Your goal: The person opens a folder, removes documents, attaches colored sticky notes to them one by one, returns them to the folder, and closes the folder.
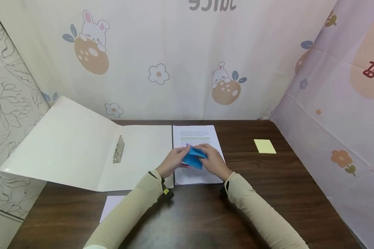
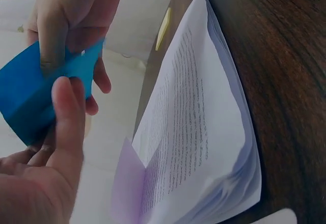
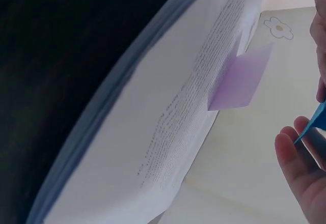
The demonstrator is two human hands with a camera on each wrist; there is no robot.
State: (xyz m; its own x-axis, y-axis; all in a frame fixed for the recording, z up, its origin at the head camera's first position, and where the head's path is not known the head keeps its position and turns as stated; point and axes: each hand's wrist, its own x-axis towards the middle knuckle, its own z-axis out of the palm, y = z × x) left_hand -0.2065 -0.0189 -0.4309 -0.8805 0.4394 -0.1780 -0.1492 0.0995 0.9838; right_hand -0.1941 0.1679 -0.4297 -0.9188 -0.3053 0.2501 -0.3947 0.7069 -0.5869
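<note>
Both hands hold blue sticky-note paper (image 1: 193, 160) above a stack of printed sheets (image 1: 193, 178). My left hand (image 1: 173, 159) pinches it at its left side, with the thumb on top. On the other side, my right hand (image 1: 214, 162) grips the upper right part. In the left wrist view the blue paper (image 2: 30, 96) is bent between the two hands; whether it is one sheet or several I cannot tell. A purple sticky note (image 3: 242, 81) stands up from the printed page in the right wrist view. Green highlighting marks lines near the page's top.
A white binder (image 1: 146, 152) lies open on the left, its cover raised, with a metal clip (image 1: 118, 150) inside. A yellow sticky pad (image 1: 265, 146) rests at the right on the dark wooden table (image 1: 283, 197). Pale paper (image 1: 110, 205) lies near the left forearm. Patterned curtains surround the table.
</note>
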